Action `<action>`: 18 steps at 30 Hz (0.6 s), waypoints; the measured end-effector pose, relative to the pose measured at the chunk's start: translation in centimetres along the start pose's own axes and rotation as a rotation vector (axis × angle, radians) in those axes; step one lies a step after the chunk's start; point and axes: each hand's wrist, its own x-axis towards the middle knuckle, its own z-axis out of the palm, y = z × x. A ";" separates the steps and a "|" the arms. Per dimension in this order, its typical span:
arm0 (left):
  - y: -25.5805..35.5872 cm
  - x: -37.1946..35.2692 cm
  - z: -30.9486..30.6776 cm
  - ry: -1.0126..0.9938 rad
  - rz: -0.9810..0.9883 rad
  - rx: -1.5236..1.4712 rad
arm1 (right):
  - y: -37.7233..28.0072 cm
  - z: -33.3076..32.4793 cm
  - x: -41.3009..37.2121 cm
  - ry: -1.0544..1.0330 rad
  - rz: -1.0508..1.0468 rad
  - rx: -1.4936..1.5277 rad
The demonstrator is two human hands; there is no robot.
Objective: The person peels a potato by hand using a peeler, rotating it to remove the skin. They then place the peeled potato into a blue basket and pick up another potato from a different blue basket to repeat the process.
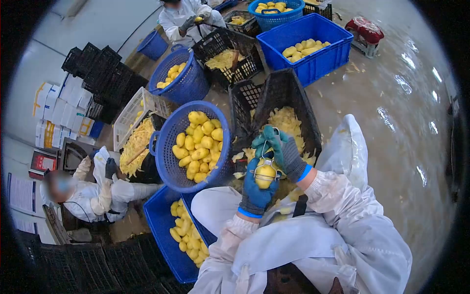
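My left hand [256, 192], in a blue and grey glove, is closed around a peeled-looking yellow potato [265, 177]. My right hand [285, 151], gloved in green and grey, grips a metal peeler [266, 153] whose wire frame lies against the top of the potato. Just beyond both hands stands a black crate [313, 122] with pale peelings [285, 120] in it. A round blue basket [160, 161] full of yellow potatoes [200, 147] is to the left of my hands. Below it, a blue rectangular bin [160, 228] holds more potatoes [187, 232].
Another person [100, 193] sits at the left by a white crate [126, 115] and a heap of peelings. A second person [183, 17] works at the top. A blue bin [318, 61] with potatoes and a red-topped stool [364, 32] stand on the wet floor [391, 122].
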 end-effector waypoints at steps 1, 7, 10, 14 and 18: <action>-0.5 -0.1 -0.3 -0.007 0.033 0.058 | 0.3 -0.3 0.4 0.021 -0.030 0.036; 1.5 -0.1 -0.5 -0.030 -0.121 -0.318 | 0.6 -5.5 3.6 0.250 -0.210 0.202; 0.3 0.4 -0.4 -0.006 0.048 -0.043 | 1.1 -1.5 0.8 -0.005 -0.224 0.159; 2.2 1.2 -0.9 -0.077 0.016 -0.150 | 1.0 -5.4 4.5 0.196 -0.201 0.326; 0.7 0.7 -1.1 -0.001 0.111 0.077 | -0.7 -1.1 0.3 0.084 -0.040 0.263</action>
